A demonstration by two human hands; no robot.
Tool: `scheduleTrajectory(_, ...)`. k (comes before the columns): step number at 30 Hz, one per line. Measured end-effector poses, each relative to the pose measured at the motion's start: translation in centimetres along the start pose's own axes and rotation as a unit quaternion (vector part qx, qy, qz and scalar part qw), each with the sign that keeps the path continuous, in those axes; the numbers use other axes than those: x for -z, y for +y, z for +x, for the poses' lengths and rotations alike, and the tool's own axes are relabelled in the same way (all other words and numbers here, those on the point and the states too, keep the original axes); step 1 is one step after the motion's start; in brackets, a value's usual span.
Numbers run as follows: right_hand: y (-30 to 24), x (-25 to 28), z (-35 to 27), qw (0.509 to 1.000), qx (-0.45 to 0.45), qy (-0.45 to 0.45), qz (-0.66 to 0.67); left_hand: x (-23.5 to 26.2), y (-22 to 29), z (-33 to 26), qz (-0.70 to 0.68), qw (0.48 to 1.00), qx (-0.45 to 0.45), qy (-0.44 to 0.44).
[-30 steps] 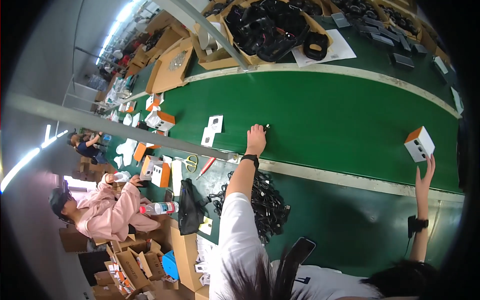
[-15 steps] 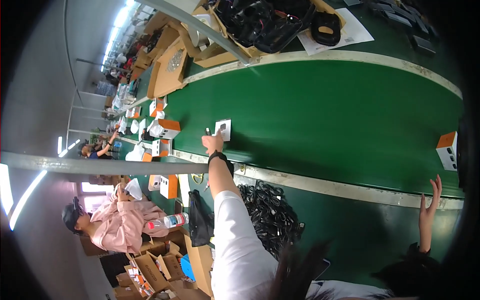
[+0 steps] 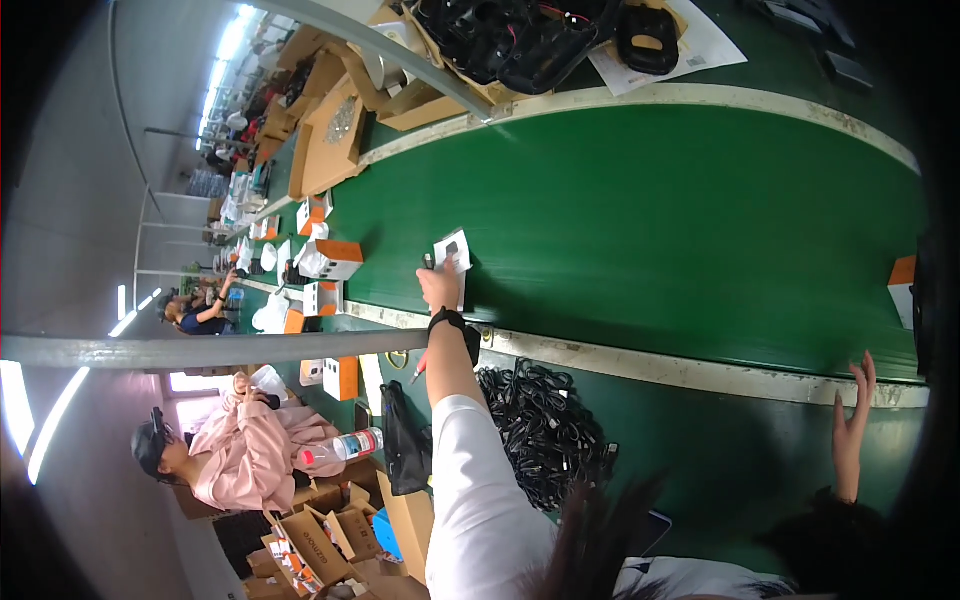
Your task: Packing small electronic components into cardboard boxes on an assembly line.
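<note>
My left hand (image 3: 440,287) reaches out over the green belt (image 3: 640,220), its fingers closed on a white printed card (image 3: 455,250) with a small dark picture. The card stands tilted against the belt. A small dark piece (image 3: 428,261) shows at the fingertips; what it is I cannot make out. A black band circles that wrist. At the far right, my right hand (image 3: 853,410) is raised near the belt's pale edge, fingers apart and nothing in it. Beyond it, an orange and white box (image 3: 903,290) is partly cut off by the dark rim.
A heap of black cables (image 3: 545,435) lies beside my left arm, near a black bag (image 3: 403,440) and a plastic bottle (image 3: 345,447). A metal bar (image 3: 200,349) crosses at left. A co-worker in pink (image 3: 250,450) sits there. Orange and white boxes (image 3: 335,260) stand up the belt.
The card has tipped up and turned in my left hand, which has shifted slightly right and down. The box at far right is further out of view. My right hand's fingers are closer together.
</note>
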State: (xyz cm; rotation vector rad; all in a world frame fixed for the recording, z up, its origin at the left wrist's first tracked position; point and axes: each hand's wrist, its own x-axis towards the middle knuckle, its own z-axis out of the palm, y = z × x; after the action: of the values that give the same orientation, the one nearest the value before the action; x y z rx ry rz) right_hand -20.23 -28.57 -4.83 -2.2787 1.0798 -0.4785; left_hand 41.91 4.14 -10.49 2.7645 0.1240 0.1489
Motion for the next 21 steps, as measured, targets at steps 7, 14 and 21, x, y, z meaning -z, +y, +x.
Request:
scheduleTrajectory(7, 0.0, 1.6, -1.8, 1.000, 0.007, 0.001, -0.004, 1.9, 3.0, -1.3, -0.128, 0.983, -0.116, 0.056)
scheduleTrajectory(14, -2.0, 2.1, -3.8, 0.999, 0.012, -0.024, 0.039, 7.9, 5.2, -5.8, -0.226, 0.957, -0.179, 0.024)
scheduleTrajectory(21, -6.9, 2.7, -5.9, 0.993, 0.025, -0.054, 0.098, 20.2, -5.6, -18.4, -0.176, 0.930, -0.225, -0.229)
